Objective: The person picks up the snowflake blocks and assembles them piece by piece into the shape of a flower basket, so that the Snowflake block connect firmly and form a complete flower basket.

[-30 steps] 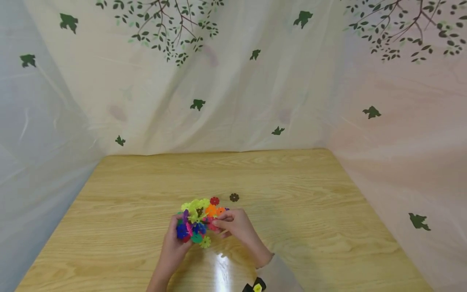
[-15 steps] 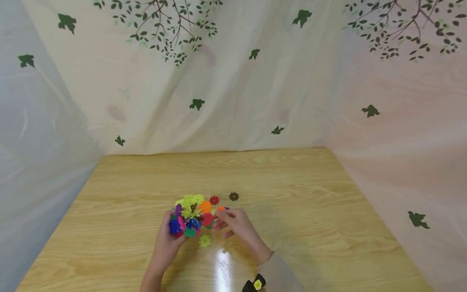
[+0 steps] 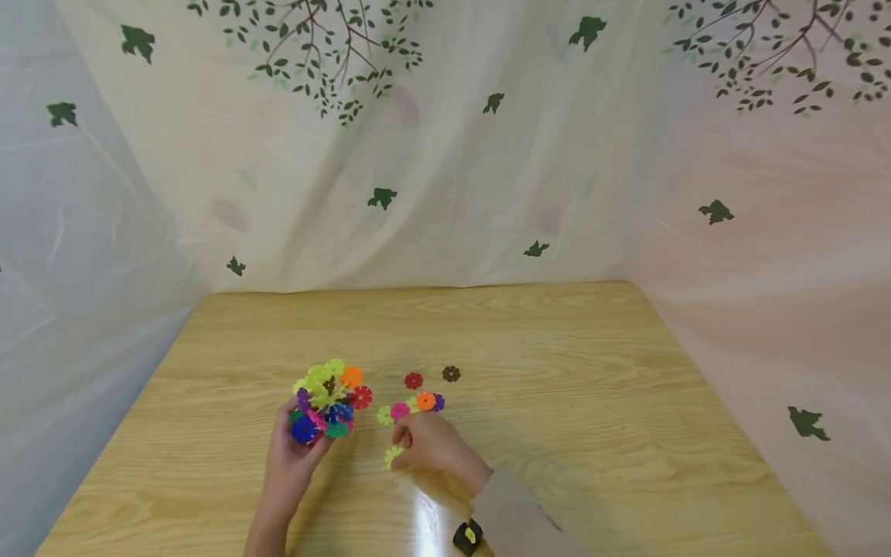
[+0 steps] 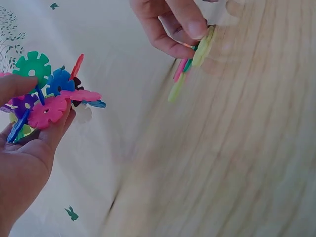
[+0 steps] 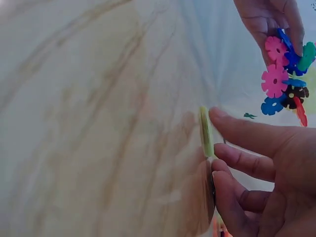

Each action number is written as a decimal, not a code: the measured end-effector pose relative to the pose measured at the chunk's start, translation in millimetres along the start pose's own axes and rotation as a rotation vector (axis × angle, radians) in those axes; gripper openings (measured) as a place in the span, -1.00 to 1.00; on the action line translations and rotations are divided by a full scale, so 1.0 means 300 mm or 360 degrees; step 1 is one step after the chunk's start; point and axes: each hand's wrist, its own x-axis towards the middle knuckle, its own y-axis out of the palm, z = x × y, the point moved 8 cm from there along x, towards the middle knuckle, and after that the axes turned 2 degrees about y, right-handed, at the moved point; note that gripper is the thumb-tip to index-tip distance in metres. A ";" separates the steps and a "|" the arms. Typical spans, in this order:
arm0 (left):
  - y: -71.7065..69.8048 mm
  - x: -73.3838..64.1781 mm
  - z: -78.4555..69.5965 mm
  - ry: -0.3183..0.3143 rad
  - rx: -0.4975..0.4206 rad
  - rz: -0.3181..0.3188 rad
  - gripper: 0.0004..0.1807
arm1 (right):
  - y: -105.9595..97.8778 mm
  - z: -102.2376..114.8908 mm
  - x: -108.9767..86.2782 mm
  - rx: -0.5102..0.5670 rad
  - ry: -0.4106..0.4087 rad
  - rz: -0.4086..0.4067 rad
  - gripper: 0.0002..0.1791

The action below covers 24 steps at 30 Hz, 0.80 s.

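My left hand grips a cluster of interlocking flower-shaped plastic discs in yellow, purple, blue, pink, green, orange and red. In the left wrist view, the thumb presses a green disc of that cluster, close to pink discs. My right hand is low over the table, at a loose yellow-green disc lying flat. Seen from the right wrist, the thumb and index fingertips are apart, right at opposite edges of this yellow-green disc. The right hand partly covers the disc in the head view.
Just beyond the right hand lie loose discs: yellow-green, pink, orange and purple. Farther back are a red disc and a brown one. A printed curtain hangs behind the wooden table.
My left hand has carried the cluster leftward and slightly up. My right hand has left the cluster and come down to the yellow-green disc, uncovering loose discs behind it.
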 end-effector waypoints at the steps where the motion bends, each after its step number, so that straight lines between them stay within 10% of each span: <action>1: -0.002 -0.001 0.000 0.0000 -0.0029 -0.0003 -0.33 | -0.001 0.009 -0.003 -0.0070 0.0004 -0.0007 -0.71; 11: 0.002 0.001 0.017 -0.0141 -0.0066 -0.0061 -0.20 | -0.016 0.030 -0.016 -0.0165 0.0027 -0.0067 -0.75; 24: 0.058 -0.006 0.033 -0.0173 -0.0060 0.0052 -0.17 | -0.069 -0.059 -0.037 0.1266 0.0129 -0.0203 -0.78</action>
